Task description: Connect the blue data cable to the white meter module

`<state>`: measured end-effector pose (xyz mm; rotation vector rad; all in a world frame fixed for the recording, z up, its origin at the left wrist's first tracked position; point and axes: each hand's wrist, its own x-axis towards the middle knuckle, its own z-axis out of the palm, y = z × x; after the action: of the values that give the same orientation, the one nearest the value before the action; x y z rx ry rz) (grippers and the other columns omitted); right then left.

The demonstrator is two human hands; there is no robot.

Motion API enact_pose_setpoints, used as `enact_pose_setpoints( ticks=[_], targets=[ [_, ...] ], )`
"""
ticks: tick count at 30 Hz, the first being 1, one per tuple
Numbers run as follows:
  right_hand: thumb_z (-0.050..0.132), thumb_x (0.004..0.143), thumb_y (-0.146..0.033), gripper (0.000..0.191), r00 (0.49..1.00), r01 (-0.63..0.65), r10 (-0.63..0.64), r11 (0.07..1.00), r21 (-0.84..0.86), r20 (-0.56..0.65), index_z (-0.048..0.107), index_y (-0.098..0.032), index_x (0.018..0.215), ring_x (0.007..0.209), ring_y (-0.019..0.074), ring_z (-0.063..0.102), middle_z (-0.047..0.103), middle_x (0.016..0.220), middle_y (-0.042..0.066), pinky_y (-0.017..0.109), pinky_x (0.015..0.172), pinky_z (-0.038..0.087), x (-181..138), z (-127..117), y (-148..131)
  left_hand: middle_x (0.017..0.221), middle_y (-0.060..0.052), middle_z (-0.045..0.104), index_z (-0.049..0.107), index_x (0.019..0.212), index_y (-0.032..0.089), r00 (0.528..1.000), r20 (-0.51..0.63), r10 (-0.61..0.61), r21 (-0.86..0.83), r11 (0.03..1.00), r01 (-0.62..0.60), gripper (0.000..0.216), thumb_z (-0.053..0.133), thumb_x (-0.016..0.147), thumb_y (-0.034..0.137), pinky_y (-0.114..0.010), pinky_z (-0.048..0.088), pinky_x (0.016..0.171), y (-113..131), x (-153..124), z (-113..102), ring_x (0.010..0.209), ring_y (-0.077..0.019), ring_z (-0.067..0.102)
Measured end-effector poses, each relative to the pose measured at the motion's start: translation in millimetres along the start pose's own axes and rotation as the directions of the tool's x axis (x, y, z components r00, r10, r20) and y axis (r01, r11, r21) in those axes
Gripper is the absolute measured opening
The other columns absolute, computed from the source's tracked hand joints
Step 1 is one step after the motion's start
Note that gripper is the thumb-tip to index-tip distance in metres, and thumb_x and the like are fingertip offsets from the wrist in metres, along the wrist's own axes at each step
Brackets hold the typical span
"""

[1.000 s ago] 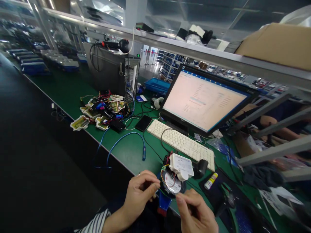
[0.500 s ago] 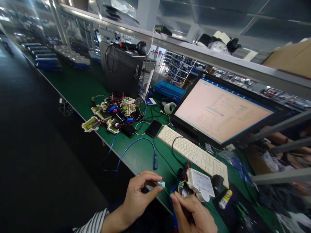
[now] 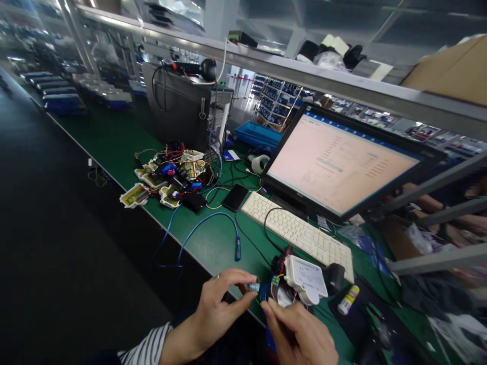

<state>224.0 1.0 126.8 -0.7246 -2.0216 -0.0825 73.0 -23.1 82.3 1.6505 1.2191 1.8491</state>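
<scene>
Both hands work at the near edge of the green desk, fingertips facing each other with a narrow gap between. Left hand: thumb and fingers closed on a small pale-blue connector, only its outer end showing past the fingertips. Connector lies just left of the right hand's fingertips and slightly farther out; visible part points roughly toward the right hand, nearly level, though its full long axis is hidden by the grip. Right hand: thumb and forefinger brought together in a tight pinch, near the connector but apparently not touching it. A thin green wire shows faintly in the gap; whether the right hand's pinch has hold of it is too fine to tell. Left hand is the connector's holder, right hand close by. Just beyond the right hand: a wired round module, partly covered by the fingers, with a white plastic housing beside it. Glue stick off to the right hand's right. Beyond the left hand, blue cable plug; farther out from both, the off-white keyboard.
</scene>
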Motion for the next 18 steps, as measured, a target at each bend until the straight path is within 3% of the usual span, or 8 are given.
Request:
enact_pose_setpoints(
  ticks=[5,10,18],
  targets=[
    [0.069,0.080,-0.007,0.011,0.997,-0.016,0.018,1.000,0.023,-0.069,0.063,-0.014,0.086,0.042,0.0050,0.049,0.058,0.053,-0.003,0.018,0.045,0.041,-9,-16,8,0.094,-0.001,0.071,0.060,0.105,0.020,0.999,0.042,0.012,0.037,0.999,-0.013,0.031,0.070,0.079,0.008,-0.016,0.057,0.071,5,-5,12,0.079,-0.0093,0.068],
    [0.068,0.081,-0.009,0.009,0.999,-0.014,0.018,0.997,0.079,-0.050,0.063,-0.014,0.087,0.043,0.0053,0.049,0.058,0.054,-0.003,0.019,0.044,0.040,-25,-31,17,0.094,-0.002,0.071,0.060,0.106,0.020,0.996,0.065,0.062,0.064,0.996,-0.066,0.033,0.069,0.078,0.006,-0.016,0.057,0.072,15,-10,28,0.082,-0.0101,0.068],
    [0.069,0.080,-0.007,0.010,0.990,-0.061,0.064,0.998,0.023,-0.127,0.063,-0.013,0.086,0.043,0.0050,0.048,0.057,0.053,-0.003,0.019,0.045,0.039,-44,-63,20,0.089,-0.003,0.071,0.061,0.103,0.017,0.982,0.134,0.133,0.106,0.983,-0.147,0.028,0.069,0.078,0.007,-0.014,0.056,0.073,37,-15,56,0.077,-0.0092,0.068]
  ],
)
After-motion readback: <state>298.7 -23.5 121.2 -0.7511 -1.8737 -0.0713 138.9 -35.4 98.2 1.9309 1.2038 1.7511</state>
